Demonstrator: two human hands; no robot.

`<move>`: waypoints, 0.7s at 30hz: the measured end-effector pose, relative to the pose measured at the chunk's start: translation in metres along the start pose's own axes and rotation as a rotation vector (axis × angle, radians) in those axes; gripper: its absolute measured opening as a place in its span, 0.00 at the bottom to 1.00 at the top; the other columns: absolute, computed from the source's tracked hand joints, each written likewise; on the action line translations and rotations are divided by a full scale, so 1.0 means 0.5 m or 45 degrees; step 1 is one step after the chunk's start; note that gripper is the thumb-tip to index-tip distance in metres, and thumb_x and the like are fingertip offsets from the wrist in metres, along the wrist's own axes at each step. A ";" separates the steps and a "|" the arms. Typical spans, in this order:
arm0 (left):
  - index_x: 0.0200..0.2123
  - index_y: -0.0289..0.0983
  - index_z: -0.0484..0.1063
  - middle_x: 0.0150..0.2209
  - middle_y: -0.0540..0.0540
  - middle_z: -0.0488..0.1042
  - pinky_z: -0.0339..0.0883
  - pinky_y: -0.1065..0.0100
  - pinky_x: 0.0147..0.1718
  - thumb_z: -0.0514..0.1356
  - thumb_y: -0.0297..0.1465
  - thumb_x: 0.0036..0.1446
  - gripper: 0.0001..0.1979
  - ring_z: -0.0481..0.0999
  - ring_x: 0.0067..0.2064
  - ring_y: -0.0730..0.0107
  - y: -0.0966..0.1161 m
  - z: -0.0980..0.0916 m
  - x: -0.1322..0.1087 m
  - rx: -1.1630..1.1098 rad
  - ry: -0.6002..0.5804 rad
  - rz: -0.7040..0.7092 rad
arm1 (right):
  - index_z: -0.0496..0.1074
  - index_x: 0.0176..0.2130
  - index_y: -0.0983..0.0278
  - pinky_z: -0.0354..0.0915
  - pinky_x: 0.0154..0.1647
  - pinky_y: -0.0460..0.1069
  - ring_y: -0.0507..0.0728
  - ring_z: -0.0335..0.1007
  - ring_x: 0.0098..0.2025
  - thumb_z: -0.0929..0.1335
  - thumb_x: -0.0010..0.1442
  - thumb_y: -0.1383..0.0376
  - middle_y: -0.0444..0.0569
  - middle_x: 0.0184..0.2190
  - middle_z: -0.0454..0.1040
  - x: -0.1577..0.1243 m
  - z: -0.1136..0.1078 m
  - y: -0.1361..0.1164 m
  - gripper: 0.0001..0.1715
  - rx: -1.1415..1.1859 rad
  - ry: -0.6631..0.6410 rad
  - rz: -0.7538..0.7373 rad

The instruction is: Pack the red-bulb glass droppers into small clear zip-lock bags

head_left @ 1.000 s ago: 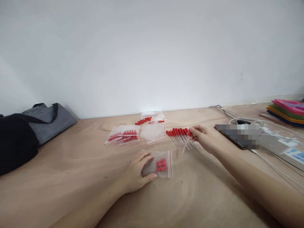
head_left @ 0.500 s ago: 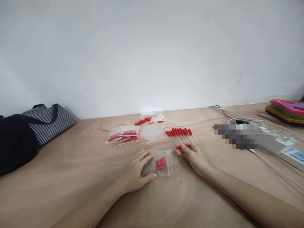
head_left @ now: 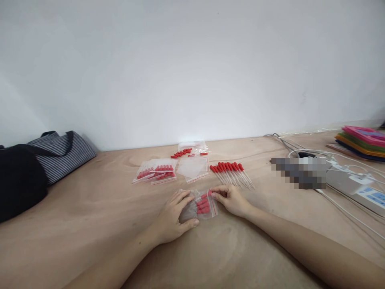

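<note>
A clear zip bag [head_left: 213,208] with a red seal line lies in front of me with several red-bulbed droppers [head_left: 203,206] inside. My left hand [head_left: 176,218] rests flat on its closed end, thumb and fingers apart. At the bag's mouth on the right, my right hand [head_left: 230,200] pinches a dropper [head_left: 209,193] by its red bulb; its stem is inside the bag. Just behind the right hand, a row of droppers [head_left: 230,170] lies fanned out, bulbs away from me.
Filled zip bags [head_left: 155,172] lie piled behind the left hand, beside flat empty bags [head_left: 192,167]. Loose red bulbs [head_left: 182,153] lie near the wall. A striped bag [head_left: 67,150] stands left; a power strip [head_left: 355,180], cables and coloured folders [head_left: 363,142] are at right.
My right hand has moved left from near the dropper row to the bag's mouth, sliding the dropper inside. The left hand has stayed in place.
</note>
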State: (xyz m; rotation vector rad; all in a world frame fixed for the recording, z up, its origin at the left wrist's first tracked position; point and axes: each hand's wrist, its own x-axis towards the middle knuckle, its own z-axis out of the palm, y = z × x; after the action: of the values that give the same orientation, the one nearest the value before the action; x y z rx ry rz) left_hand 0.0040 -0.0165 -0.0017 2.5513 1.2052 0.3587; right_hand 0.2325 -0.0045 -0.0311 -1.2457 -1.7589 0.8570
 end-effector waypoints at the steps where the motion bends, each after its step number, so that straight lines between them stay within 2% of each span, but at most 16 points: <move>1: 0.54 0.38 0.59 0.58 0.41 0.56 0.50 0.50 0.54 0.58 0.42 0.50 0.29 0.51 0.59 0.50 0.000 0.000 0.000 -0.004 0.001 0.005 | 0.75 0.36 0.60 0.62 0.38 0.51 0.55 0.67 0.35 0.63 0.53 0.59 0.48 0.33 0.73 0.004 0.000 0.000 0.14 -0.045 -0.030 -0.001; 6: 0.55 0.38 0.57 0.58 0.42 0.56 0.49 0.50 0.55 0.58 0.41 0.50 0.30 0.52 0.59 0.51 -0.001 0.001 -0.001 -0.017 0.008 0.000 | 0.74 0.38 0.55 0.61 0.38 0.49 0.54 0.66 0.35 0.63 0.54 0.62 0.45 0.31 0.71 0.008 0.000 -0.011 0.13 -0.309 -0.157 -0.087; 12: 0.53 0.37 0.59 0.56 0.40 0.58 0.51 0.51 0.54 0.58 0.41 0.49 0.29 0.55 0.57 0.52 0.000 0.001 0.001 -0.021 0.045 0.016 | 0.72 0.40 0.54 0.59 0.40 0.47 0.52 0.65 0.39 0.62 0.52 0.69 0.45 0.37 0.67 -0.001 -0.003 -0.027 0.17 -0.515 -0.229 -0.160; 15: 0.53 0.36 0.59 0.56 0.40 0.58 0.53 0.53 0.53 0.59 0.41 0.49 0.29 0.55 0.57 0.53 -0.001 0.003 0.001 -0.026 0.051 0.015 | 0.73 0.38 0.55 0.59 0.40 0.46 0.52 0.64 0.39 0.62 0.49 0.73 0.45 0.38 0.67 0.001 -0.005 -0.021 0.19 -0.499 -0.250 -0.163; 21: 0.53 0.36 0.59 0.56 0.40 0.58 0.53 0.53 0.53 0.58 0.43 0.49 0.29 0.55 0.57 0.53 -0.002 0.005 0.001 -0.002 0.041 0.015 | 0.75 0.30 0.60 0.60 0.34 0.45 0.50 0.65 0.33 0.63 0.46 0.74 0.45 0.33 0.69 0.001 -0.003 -0.006 0.14 -0.311 -0.165 -0.097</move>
State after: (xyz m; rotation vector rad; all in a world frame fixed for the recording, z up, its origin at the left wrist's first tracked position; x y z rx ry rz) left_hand 0.0045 -0.0158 -0.0045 2.5621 1.2010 0.4044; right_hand 0.2325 -0.0050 -0.0279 -1.2923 -2.0504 0.7079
